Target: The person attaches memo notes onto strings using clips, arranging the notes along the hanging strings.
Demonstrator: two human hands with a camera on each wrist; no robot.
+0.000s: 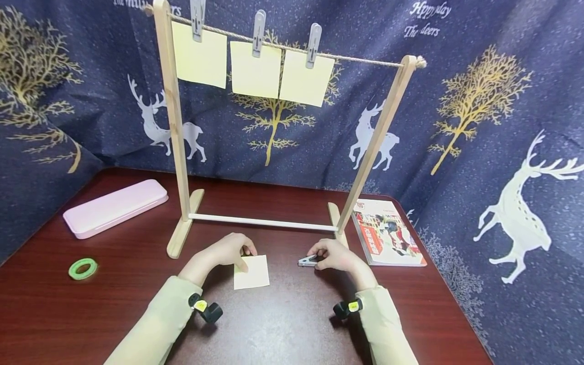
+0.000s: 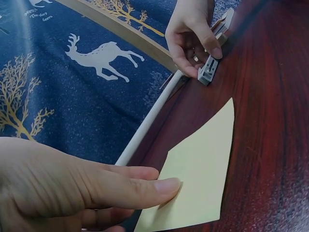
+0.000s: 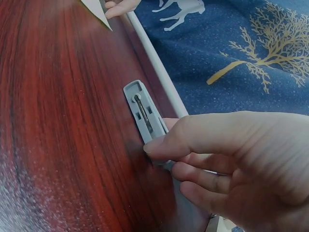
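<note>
My left hand (image 1: 231, 251) pinches a pale yellow paper square (image 1: 253, 274) between thumb and fingers, near its upper left side in the head view. The left wrist view shows the thumb lying over the paper (image 2: 200, 169). To the right, my right hand (image 1: 335, 255) grips a grey clothespin (image 1: 307, 260) at one end, low over the table. In the right wrist view the clothespin (image 3: 145, 108) points away from the thumb, its spring visible. Above, three yellow paper squares (image 1: 255, 71) hang from a rope (image 1: 360, 59), each held by a grey clothespin (image 1: 258, 33).
A wooden frame (image 1: 175, 126) with a white crossbar (image 1: 260, 222) stands behind my hands. At left lie a pink case (image 1: 116, 208) and a green tape ring (image 1: 82, 268). A booklet (image 1: 388, 233) lies by the frame's right foot. Dark patterned cloth (image 1: 301, 152) hangs behind.
</note>
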